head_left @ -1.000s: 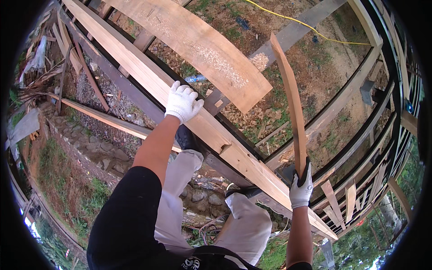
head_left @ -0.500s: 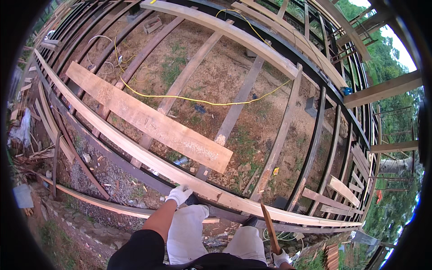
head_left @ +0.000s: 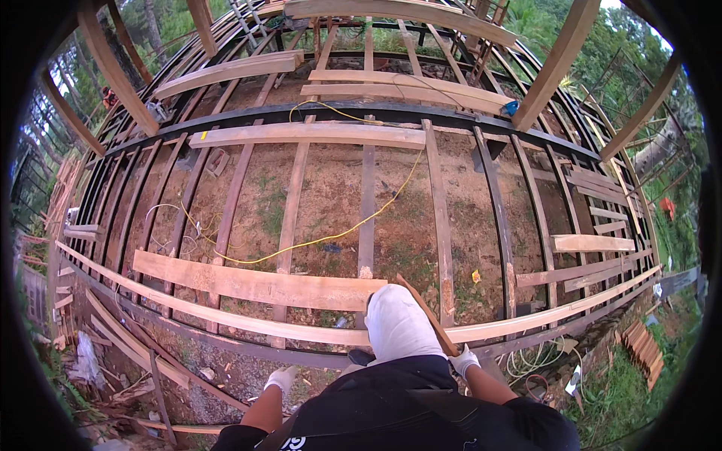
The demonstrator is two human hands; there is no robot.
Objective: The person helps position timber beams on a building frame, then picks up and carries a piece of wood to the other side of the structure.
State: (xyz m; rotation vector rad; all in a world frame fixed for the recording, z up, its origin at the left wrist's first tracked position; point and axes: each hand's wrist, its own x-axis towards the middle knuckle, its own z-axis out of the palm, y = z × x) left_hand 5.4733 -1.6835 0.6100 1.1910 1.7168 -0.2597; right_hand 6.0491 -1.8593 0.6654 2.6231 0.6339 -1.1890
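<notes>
My right hand [head_left: 465, 361], in a white glove, is closed around the lower end of a long, flat brown piece [head_left: 426, 314] that narrows toward its far end. It slants up and left beside my raised leg [head_left: 398, 323] in pale trousers, and its exact kind is unclear. My left hand [head_left: 280, 378], gloved too, hangs low over the ground with its fingers loosely apart and nothing visible in it. Ahead of both hands runs a long, narrow pale timber [head_left: 248, 323] on the dark edge beam. A wide plank [head_left: 256, 286] with shavings on it lies across the joists beyond.
Wooden joists [head_left: 440, 225] span bare earth, with gaps between them. A yellow cord [head_left: 361, 223] trails over them. Farther off lies a thick beam [head_left: 308, 134]. Upright posts [head_left: 556, 68] rise at the back. Short boards [head_left: 594, 243] and stacked brown pieces [head_left: 641, 353] are at right.
My left hand has come away from the pale timber, down and left. My leg has risen in front of the timber, and the brown piece has come up with my right hand. The view has turned.
</notes>
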